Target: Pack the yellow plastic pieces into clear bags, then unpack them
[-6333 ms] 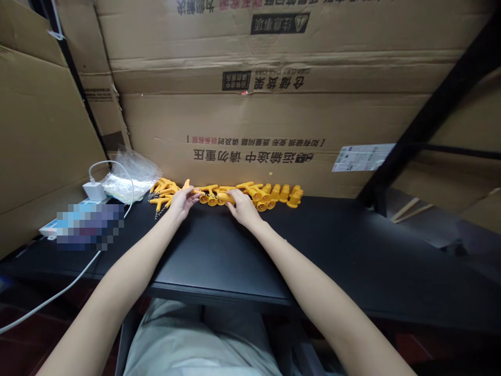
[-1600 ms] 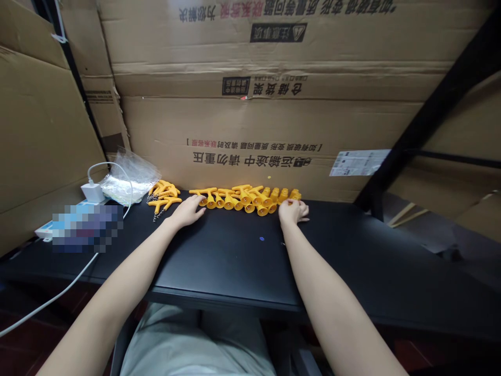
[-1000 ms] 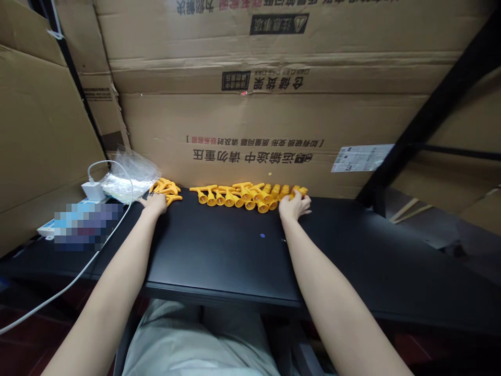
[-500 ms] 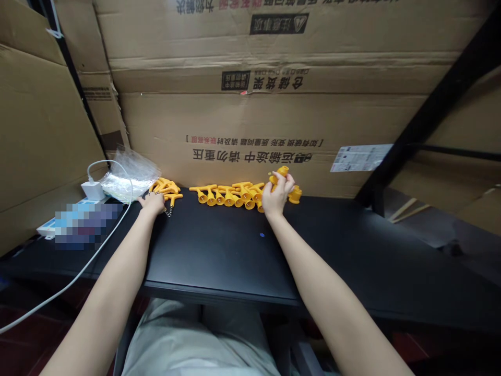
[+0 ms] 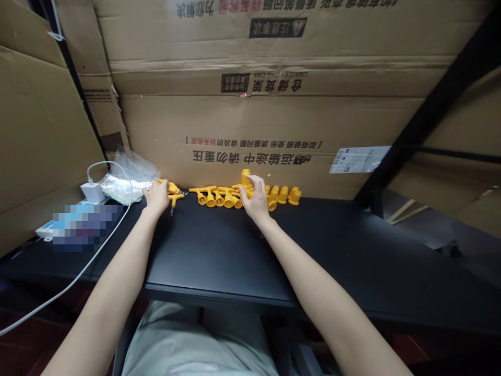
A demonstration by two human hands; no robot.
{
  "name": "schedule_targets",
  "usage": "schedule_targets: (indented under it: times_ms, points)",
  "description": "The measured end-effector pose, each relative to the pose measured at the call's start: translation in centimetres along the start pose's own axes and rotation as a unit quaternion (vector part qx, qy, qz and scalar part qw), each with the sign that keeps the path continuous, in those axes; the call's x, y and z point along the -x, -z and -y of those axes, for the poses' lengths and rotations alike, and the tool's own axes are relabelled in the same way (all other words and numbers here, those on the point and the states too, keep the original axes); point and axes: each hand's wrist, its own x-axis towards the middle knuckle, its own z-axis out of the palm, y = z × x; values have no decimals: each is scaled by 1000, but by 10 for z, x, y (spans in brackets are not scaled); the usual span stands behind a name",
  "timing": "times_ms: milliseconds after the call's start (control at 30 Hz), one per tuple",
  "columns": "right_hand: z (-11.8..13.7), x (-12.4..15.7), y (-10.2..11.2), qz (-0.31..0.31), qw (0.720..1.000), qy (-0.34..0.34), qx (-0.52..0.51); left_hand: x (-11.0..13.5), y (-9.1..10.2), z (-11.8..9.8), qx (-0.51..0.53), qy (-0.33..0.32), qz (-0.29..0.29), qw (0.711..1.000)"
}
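My left hand (image 5: 156,198) is closed at the small pile of yellow T-shaped corkscrew handles (image 5: 174,189), its fingers on one of them. Metal spirals stick out beside it; one handle (image 5: 177,198) lies with its spiral toward me. Between the thumb and fingers of my right hand (image 5: 257,199) is a yellow bell-shaped cap (image 5: 246,179), raised above the row. Beneath and left of it lie several corkscrews (image 5: 211,197) with T handles fitted into bell caps, their wide mouths facing me. My right hand hides part of that row.
Several loose bell caps (image 5: 282,195) stand to the right by the cardboard wall (image 5: 164,115). At left are a clear plastic bag (image 5: 127,180), a white plug (image 5: 93,191) with its cable (image 5: 104,250), and a blurred-out object (image 5: 88,227) on the black table (image 5: 211,250).
My right hand has moved left with a bell cap, uncovering the loose caps at the right. My left hand has shifted slightly right and farther over the handle pile.
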Motion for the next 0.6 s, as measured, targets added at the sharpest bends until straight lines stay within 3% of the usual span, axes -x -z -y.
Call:
schedule_targets:
  times_ms: [167, 267, 600]
  points:
    - [1, 6, -9, 149, 985, 69, -43, 13, 1, -25, 1, -108, -2, 994]
    - [2, 10, -13, 207, 971, 105, -60, 20, -2, -34, -2, -145, 12, 989]
    - [3, 13, -15, 250, 956, 138, -61, 21, -4, -36, -12, -163, 18, 986]
